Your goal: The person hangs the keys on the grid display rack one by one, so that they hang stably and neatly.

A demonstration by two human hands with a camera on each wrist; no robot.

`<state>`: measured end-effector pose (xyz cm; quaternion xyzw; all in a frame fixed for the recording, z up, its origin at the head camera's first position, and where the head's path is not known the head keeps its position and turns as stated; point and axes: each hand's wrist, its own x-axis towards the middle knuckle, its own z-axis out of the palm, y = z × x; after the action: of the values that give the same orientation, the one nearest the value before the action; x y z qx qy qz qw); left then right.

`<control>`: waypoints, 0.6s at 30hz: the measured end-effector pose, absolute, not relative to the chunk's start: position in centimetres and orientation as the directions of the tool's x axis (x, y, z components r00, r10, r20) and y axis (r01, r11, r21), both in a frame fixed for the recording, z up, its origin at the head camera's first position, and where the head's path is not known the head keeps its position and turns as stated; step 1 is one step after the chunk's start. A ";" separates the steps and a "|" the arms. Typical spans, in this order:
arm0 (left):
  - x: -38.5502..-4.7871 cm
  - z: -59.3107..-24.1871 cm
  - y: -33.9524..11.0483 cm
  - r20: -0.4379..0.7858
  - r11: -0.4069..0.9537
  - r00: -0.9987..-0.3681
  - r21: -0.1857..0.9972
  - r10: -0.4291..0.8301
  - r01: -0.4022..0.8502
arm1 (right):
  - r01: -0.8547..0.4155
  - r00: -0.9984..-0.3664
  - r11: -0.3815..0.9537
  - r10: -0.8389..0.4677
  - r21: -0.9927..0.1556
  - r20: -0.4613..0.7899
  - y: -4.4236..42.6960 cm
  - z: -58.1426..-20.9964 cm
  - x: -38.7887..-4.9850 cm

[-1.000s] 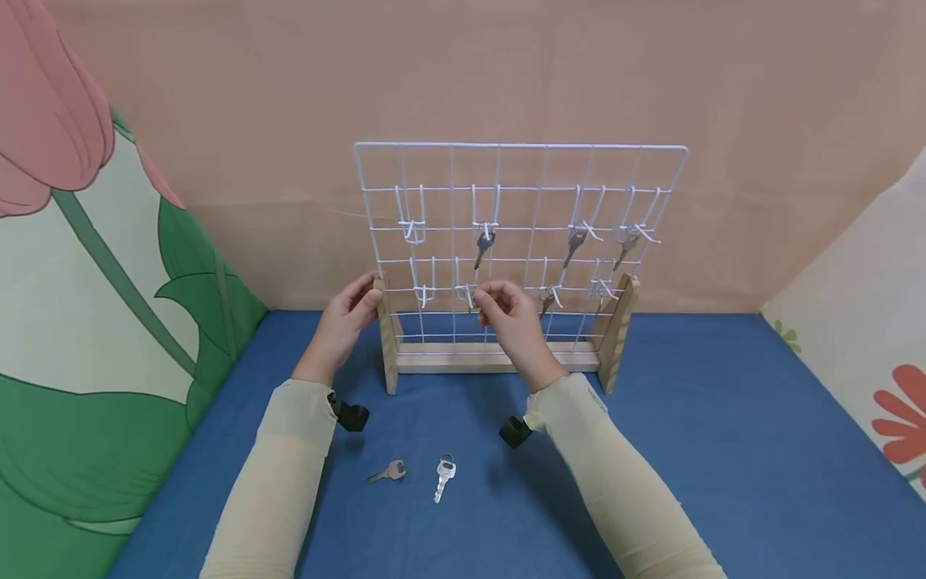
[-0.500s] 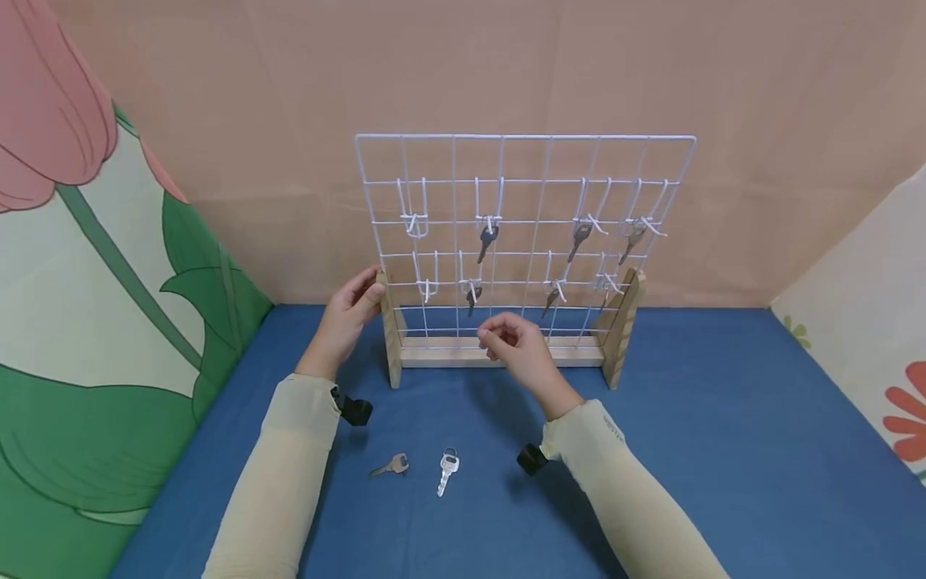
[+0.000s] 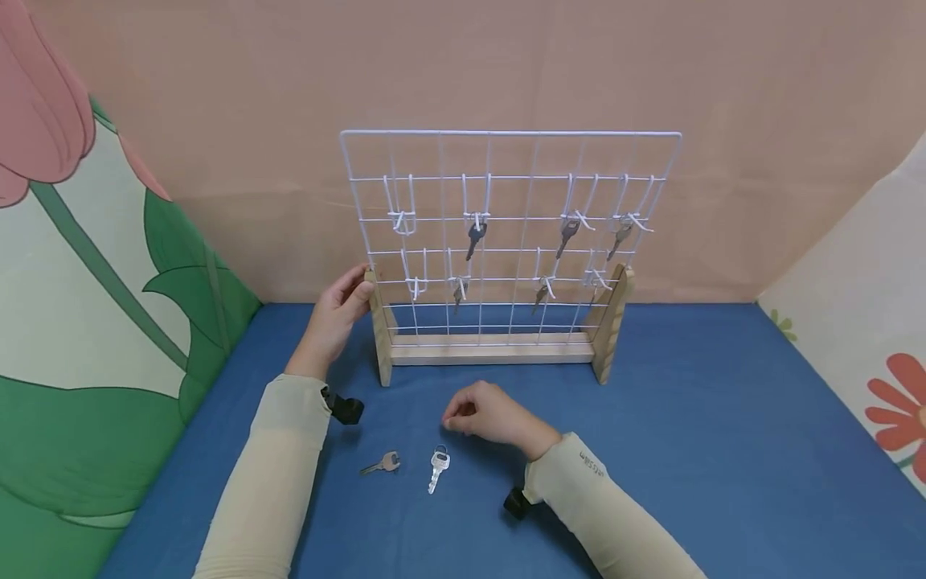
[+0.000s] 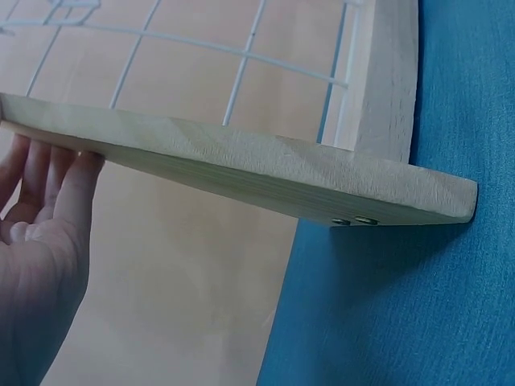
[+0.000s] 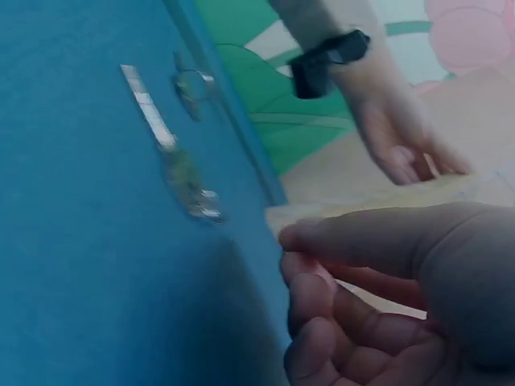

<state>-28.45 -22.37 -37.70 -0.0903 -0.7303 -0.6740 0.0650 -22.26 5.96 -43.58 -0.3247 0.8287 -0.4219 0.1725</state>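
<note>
My left hand holds the upper end of the left wooden upright of a white wire rack. In the left wrist view its fingertips meet the upright's edge. My right hand hovers over the table just above a silver key with a small ring, fingers loosely curled and nothing in them. A duller key lies to the left of the silver one. Several keys hang on the rack's hooks, among them a dark key and a lower one.
The rack stands on a blue cloth before a tan backdrop. Its upper left hook and lower left hook bear no key. Floral panels flank both sides.
My right hand has left the lower hook, where a key now hangs, and come down toward the silver key. My left hand has stayed on the upright.
</note>
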 end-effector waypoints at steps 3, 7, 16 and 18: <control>-28.5 -37.7 -22.3 0.218 0.077 -0.975 0.972 0.045 0.221 | -0.398 -0.708 0.453 -0.705 -0.797 -0.047 5.5 -44.2 -21.9; -28.5 -37.6 -22.5 0.217 0.082 -0.975 0.972 0.047 0.221 | -0.411 -0.699 0.471 -0.713 -0.780 -0.063 5.2 -44.3 -21.6; -28.6 -37.7 -22.6 0.225 0.088 -0.973 0.969 0.052 0.229 | -0.436 -0.688 0.489 -0.722 -0.756 -0.071 5.1 -44.2 -21.2; -28.5 -37.8 -22.5 0.226 0.088 -0.973 0.969 0.052 0.230 | -0.441 -0.692 0.494 -0.719 -0.749 -0.066 5.0 -44.4 -21.0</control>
<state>-28.48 -22.50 -37.78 -0.0961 -0.7345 -0.6685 0.0664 -21.01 5.05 -44.41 -0.3441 0.8432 -0.3672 0.1891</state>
